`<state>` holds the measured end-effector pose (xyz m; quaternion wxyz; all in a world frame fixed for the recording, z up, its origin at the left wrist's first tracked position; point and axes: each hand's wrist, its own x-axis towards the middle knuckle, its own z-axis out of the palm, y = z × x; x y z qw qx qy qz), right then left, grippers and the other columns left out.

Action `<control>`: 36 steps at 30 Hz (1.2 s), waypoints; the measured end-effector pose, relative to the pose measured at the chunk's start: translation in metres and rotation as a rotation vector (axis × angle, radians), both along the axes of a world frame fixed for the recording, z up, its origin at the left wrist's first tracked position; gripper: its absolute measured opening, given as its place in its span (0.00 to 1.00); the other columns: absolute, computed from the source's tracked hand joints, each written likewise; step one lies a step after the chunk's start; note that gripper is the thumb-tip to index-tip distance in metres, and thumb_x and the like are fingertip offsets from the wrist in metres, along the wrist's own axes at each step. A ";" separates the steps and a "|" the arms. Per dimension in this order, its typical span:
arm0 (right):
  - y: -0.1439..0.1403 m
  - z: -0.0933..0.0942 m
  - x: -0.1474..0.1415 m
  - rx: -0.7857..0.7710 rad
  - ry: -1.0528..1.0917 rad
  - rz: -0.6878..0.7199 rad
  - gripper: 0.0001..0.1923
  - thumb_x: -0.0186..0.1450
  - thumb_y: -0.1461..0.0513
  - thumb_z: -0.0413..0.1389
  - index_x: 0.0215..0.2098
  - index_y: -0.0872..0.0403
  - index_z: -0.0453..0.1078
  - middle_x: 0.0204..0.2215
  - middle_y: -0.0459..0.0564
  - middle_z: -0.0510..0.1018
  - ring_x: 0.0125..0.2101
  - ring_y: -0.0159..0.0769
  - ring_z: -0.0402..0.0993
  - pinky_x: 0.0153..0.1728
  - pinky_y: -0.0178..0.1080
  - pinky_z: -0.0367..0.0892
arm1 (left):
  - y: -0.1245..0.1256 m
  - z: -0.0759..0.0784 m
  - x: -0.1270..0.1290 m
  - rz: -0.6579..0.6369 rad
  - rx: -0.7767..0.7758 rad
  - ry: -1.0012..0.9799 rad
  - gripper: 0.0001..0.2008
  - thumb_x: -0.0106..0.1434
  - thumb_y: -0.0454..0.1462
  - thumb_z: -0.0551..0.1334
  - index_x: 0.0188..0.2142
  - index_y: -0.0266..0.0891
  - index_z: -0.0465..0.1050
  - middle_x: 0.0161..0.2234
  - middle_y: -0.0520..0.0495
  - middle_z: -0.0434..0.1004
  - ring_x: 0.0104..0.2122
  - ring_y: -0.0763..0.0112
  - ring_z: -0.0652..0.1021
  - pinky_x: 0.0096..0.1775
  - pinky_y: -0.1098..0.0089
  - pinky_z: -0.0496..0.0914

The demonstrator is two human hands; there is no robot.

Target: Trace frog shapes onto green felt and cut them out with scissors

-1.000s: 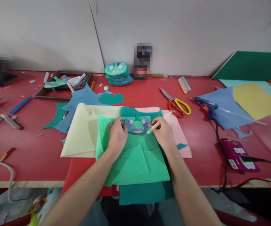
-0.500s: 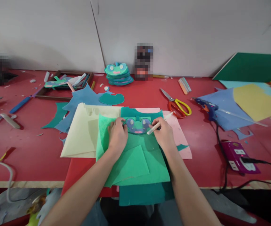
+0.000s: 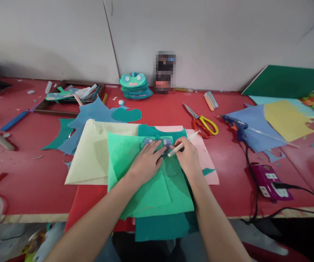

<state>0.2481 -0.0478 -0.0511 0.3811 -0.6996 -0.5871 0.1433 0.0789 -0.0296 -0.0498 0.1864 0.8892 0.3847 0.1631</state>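
Observation:
A frog-face cutout [image 3: 146, 141] with blue-purple eyes lies on the bright green felt sheet [image 3: 124, 156]. My left hand [image 3: 146, 160] rests flat across it with the fingers stretched out, hiding its middle and lower part. A slim white marker [image 3: 175, 150] is gripped by my right hand [image 3: 189, 155], close to the cutout's right side. Under the green felt, teal felt [image 3: 161, 225] shows at the front and back. Cream felt [image 3: 91, 160] lies to the left, and pink felt [image 3: 210, 163] to the right.
Similar frog faces [image 3: 135, 87] are stacked near the wall. Scissors [image 3: 202, 122] and a blue glue gun [image 3: 237, 125] lie to the right, near a purple power strip [image 3: 271, 182] with a black cable. A brown tray [image 3: 55, 111] of markers stands back left.
My left hand has moved right, from the cutout's left edge to lying over it with fingers spread. My right hand keeps the marker nearby. The view has shifted slightly.

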 end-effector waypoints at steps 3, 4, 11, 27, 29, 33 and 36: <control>0.001 0.001 0.011 -0.004 0.100 -0.051 0.07 0.60 0.57 0.53 0.30 0.51 0.61 0.27 0.48 0.73 0.28 0.38 0.72 0.30 0.38 0.63 | 0.001 -0.001 0.000 -0.010 -0.012 0.024 0.20 0.64 0.34 0.49 0.56 0.43 0.61 0.62 0.44 0.56 0.61 0.64 0.56 0.60 0.55 0.52; 0.002 0.000 0.015 0.000 0.144 -0.062 0.08 0.61 0.56 0.53 0.31 0.51 0.61 0.28 0.48 0.74 0.30 0.38 0.73 0.31 0.38 0.64 | 0.002 -0.001 0.000 -0.006 -0.013 0.020 0.21 0.65 0.33 0.48 0.56 0.44 0.62 0.62 0.45 0.56 0.61 0.64 0.56 0.60 0.55 0.52; 0.001 -0.002 0.026 -0.033 0.233 -0.014 0.10 0.66 0.52 0.44 0.32 0.49 0.55 0.30 0.51 0.77 0.27 0.39 0.74 0.29 0.39 0.64 | 0.008 -0.015 -0.001 0.000 -0.041 -0.061 0.20 0.65 0.31 0.48 0.54 0.44 0.65 0.60 0.44 0.59 0.60 0.65 0.58 0.59 0.55 0.56; -0.005 0.014 0.015 -0.018 0.196 0.042 0.07 0.67 0.55 0.43 0.34 0.48 0.57 0.36 0.51 0.80 0.38 0.41 0.77 0.34 0.38 0.67 | 0.000 0.000 0.005 -0.040 0.021 0.214 0.29 0.60 0.23 0.44 0.59 0.40 0.58 0.62 0.48 0.55 0.62 0.57 0.52 0.60 0.52 0.50; -0.005 0.015 0.014 -0.044 0.166 0.071 0.07 0.67 0.55 0.44 0.34 0.48 0.57 0.34 0.51 0.80 0.37 0.41 0.77 0.33 0.38 0.67 | -0.001 0.002 0.006 -0.049 0.038 0.256 0.28 0.61 0.24 0.43 0.59 0.39 0.57 0.62 0.49 0.55 0.62 0.56 0.52 0.60 0.52 0.50; -0.005 0.017 0.013 -0.126 0.120 0.167 0.06 0.67 0.57 0.45 0.32 0.48 0.58 0.31 0.50 0.80 0.39 0.42 0.77 0.30 0.36 0.66 | -0.004 0.004 0.007 -0.056 0.071 0.280 0.25 0.65 0.28 0.42 0.60 0.38 0.57 0.62 0.50 0.55 0.62 0.58 0.53 0.60 0.53 0.49; -0.005 0.016 0.014 -0.133 0.103 0.184 0.07 0.67 0.57 0.44 0.32 0.48 0.58 0.31 0.50 0.80 0.42 0.42 0.75 0.31 0.36 0.66 | -0.009 0.006 0.008 -0.006 0.084 0.236 0.23 0.67 0.39 0.43 0.59 0.38 0.57 0.61 0.48 0.57 0.61 0.57 0.56 0.60 0.52 0.49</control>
